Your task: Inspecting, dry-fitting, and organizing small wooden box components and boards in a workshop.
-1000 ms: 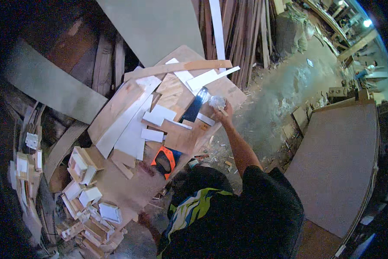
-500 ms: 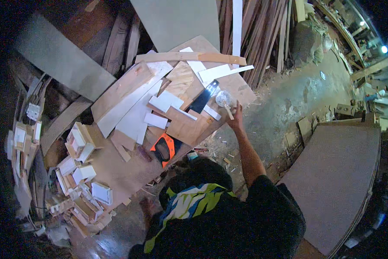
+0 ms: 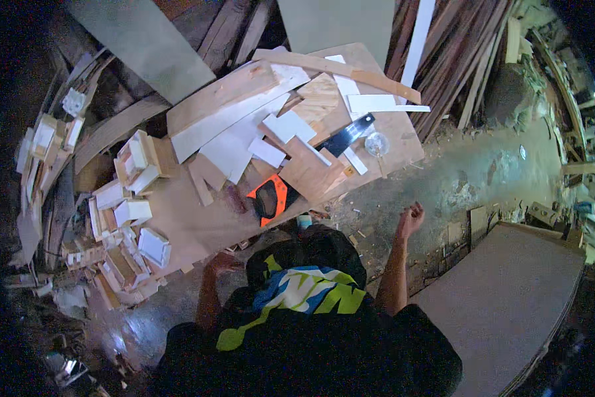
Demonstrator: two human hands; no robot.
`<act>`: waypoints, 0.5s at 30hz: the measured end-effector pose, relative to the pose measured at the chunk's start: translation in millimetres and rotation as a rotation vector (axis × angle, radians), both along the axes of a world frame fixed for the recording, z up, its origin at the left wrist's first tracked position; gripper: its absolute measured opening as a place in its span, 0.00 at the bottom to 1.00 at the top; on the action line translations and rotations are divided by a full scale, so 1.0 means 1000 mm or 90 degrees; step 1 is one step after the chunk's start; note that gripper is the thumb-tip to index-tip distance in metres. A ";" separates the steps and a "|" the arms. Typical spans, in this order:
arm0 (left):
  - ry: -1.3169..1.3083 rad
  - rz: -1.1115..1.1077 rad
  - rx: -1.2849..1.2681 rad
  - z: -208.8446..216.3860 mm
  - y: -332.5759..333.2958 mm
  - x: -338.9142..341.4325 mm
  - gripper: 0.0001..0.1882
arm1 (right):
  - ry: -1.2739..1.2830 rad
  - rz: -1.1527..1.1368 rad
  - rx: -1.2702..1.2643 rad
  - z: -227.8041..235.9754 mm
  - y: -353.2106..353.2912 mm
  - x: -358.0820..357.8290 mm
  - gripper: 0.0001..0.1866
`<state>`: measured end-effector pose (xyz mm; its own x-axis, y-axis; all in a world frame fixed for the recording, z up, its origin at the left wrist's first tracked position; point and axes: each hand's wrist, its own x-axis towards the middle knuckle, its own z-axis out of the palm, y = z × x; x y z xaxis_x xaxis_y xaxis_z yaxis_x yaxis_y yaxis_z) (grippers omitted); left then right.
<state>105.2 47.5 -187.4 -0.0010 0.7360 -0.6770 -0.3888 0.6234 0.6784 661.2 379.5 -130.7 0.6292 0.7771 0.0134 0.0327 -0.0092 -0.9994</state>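
Note:
My right hand (image 3: pixel 412 220) is held off the table's front edge, to the right, with fingers loosely curled and nothing seen in it. My left hand (image 3: pixel 223 263) hovers by the front edge, fingers spread, apparently holding nothing. A handsaw with an orange and black handle (image 3: pixel 276 200) lies on the wooden worktable (image 3: pixel 201 228). Wooden pieces cover part of its dark blade (image 3: pixel 345 136). To the right, a round clear container (image 3: pixel 377 144) stands near the edge with a thin pale stick (image 3: pixel 382 168) at it. White boards (image 3: pixel 289 126) and plywood offcuts (image 3: pixel 316 178) lie around the saw.
Several small wood and white box pieces (image 3: pixel 138 162) crowd the table's left end. Long planks (image 3: pixel 436 73) lean behind. A stack of large sheets (image 3: pixel 509 284) stands at right. Wood scraps litter the concrete floor (image 3: pixel 469 172). A grey panel (image 3: pixel 145 49) rests at the far left.
My right hand has let go of the pale stick by the clear container and drawn back toward me. My left hand has come up into clearer view. The view has shifted.

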 end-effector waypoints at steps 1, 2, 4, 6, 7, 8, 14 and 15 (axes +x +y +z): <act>0.001 -0.004 0.006 -0.008 -0.007 0.004 0.23 | 0.001 0.006 -0.003 0.020 0.003 -0.005 0.09; 0.005 0.008 0.016 -0.018 -0.031 0.008 0.23 | -0.047 0.069 0.004 0.045 0.012 -0.021 0.08; 0.006 -0.019 0.024 -0.024 -0.092 0.012 0.23 | -0.095 0.104 0.000 0.082 0.019 -0.043 0.08; 0.009 -0.043 0.031 -0.043 -0.049 0.019 0.24 | -0.151 0.219 0.095 0.105 0.033 -0.077 0.09; 0.007 -0.055 0.039 -0.049 -0.046 0.018 0.24 | -0.179 0.268 0.082 0.112 0.040 -0.094 0.10; 0.010 -0.056 0.047 -0.056 -0.040 0.012 0.24 | -0.202 0.326 0.071 0.120 0.047 -0.116 0.10; 0.017 -0.098 0.099 -0.095 -0.037 0.005 0.24 | -0.540 0.684 -0.042 0.113 0.054 -0.205 0.27; 0.023 -0.097 0.107 -0.099 -0.038 0.002 0.24 | -0.712 0.656 -0.053 0.114 0.048 -0.217 0.35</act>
